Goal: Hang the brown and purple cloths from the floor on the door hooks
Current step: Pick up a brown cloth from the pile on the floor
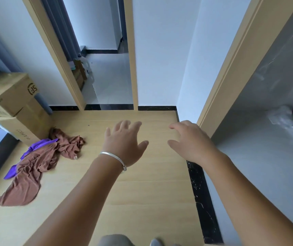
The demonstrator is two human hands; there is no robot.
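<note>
A crumpled brown cloth [34, 167] lies on the wooden floor at the left, stretching from the cardboard boxes toward me. A purple cloth [35, 146] sits mostly under it, with bits poking out at the top and at the left side. My left hand [124, 144], with a silver bangle on the wrist, hovers above the floor with fingers spread, to the right of the cloths and apart from them. My right hand [190, 141] is held out beside it, fingers apart and holding nothing. No door hooks are in view.
Stacked cardboard boxes [12, 102] stand against the left wall behind the cloths. A doorway with a tan frame [131, 68] opens ahead onto a tiled room. A second tan frame [230, 68] and black threshold [200, 192] border a grey floor at right, where a clear plastic bag [291, 118] lies.
</note>
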